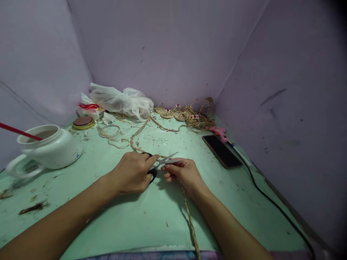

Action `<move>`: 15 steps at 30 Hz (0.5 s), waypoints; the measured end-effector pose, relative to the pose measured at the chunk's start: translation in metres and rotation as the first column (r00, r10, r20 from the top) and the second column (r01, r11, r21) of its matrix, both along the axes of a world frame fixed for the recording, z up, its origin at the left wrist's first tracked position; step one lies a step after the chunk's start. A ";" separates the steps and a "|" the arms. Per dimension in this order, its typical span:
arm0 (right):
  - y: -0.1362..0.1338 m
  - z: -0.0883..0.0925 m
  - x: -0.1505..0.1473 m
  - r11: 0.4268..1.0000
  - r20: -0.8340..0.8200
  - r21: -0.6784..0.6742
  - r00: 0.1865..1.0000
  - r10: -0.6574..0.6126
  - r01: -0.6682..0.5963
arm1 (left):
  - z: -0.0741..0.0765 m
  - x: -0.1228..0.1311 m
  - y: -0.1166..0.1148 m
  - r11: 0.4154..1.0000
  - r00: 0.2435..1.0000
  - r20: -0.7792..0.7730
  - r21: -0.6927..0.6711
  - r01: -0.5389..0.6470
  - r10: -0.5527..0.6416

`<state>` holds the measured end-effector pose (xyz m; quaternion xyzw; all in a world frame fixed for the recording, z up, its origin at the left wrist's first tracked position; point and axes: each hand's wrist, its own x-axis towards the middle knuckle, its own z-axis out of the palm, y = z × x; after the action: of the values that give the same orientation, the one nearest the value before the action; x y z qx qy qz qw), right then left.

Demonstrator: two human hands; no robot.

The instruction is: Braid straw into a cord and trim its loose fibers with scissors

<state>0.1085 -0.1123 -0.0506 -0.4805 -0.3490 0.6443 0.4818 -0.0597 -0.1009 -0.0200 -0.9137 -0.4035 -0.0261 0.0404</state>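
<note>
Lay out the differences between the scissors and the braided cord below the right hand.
The scissors have grey blades and black handles; the braided cord is straw-brown all along.
The scissors are short, their blades spread; the cord is long and thin.
The left hand grips the scissors; the right hand holds the cord.
Shared: both are in hand.
</note>
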 end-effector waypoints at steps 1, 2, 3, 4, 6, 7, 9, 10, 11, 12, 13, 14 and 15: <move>0.000 0.000 0.000 1.000 0.009 0.003 1.000 -0.001 0.001 | -0.001 0.000 0.000 1.000 1.000 0.001 -0.009 0.006 -0.006; -0.001 0.000 -0.001 1.000 0.016 0.006 1.000 -0.003 0.003 | -0.001 0.000 0.000 1.000 1.000 0.002 -0.019 0.006 -0.006; -0.001 0.000 -0.001 1.000 0.022 0.010 1.000 -0.006 0.006 | 0.000 0.001 0.000 1.000 1.000 0.001 -0.031 0.002 -0.002; -0.001 -0.001 -0.001 1.000 0.026 0.011 1.000 -0.012 0.012 | 0.001 0.001 -0.001 0.999 1.000 -0.001 -0.042 -0.005 0.005; -0.001 -0.001 -0.001 1.000 0.032 0.008 0.999 -0.026 0.026 | 0.003 0.001 -0.001 0.998 1.000 -0.014 -0.063 -0.014 0.013; -0.001 -0.001 -0.002 0.999 0.035 0.005 0.999 -0.032 0.032 | 0.005 0.001 -0.001 0.997 1.000 -0.022 -0.074 -0.012 0.011; -0.001 -0.001 -0.002 0.999 0.043 -0.002 0.998 -0.045 0.045 | 0.008 0.001 -0.001 0.996 0.999 -0.033 -0.086 -0.008 0.005; -0.001 0.000 -0.002 0.999 0.049 -0.006 0.997 -0.051 0.052 | 0.009 0.001 -0.001 0.996 0.999 -0.037 -0.090 -0.007 0.004; -0.001 0.000 -0.003 0.998 0.056 -0.009 0.997 -0.055 0.056 | 0.010 0.001 -0.001 0.996 0.999 -0.041 -0.092 -0.006 0.002; -0.001 0.000 -0.003 0.998 0.062 -0.012 0.996 -0.059 0.060 | 0.011 0.001 -0.001 0.996 0.999 -0.043 -0.093 -0.006 0.002; -0.001 0.000 -0.003 0.998 0.067 -0.012 0.996 -0.058 0.059 | 0.011 0.001 -0.001 0.995 0.999 -0.046 -0.096 -0.005 0.001; -0.001 0.000 -0.003 0.998 0.070 -0.008 0.996 -0.055 0.056 | 0.011 0.001 -0.001 0.995 0.999 -0.049 -0.103 -0.004 -0.001; -0.001 0.000 -0.003 0.999 0.073 -0.001 0.996 -0.049 0.049 | 0.011 0.001 -0.001 0.994 0.999 -0.051 -0.110 -0.004 -0.001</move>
<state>0.1054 -0.1135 -0.0508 -0.5128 -0.3536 0.6148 0.4838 -0.0585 -0.1023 -0.0094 -0.9147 -0.4037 0.0193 0.0005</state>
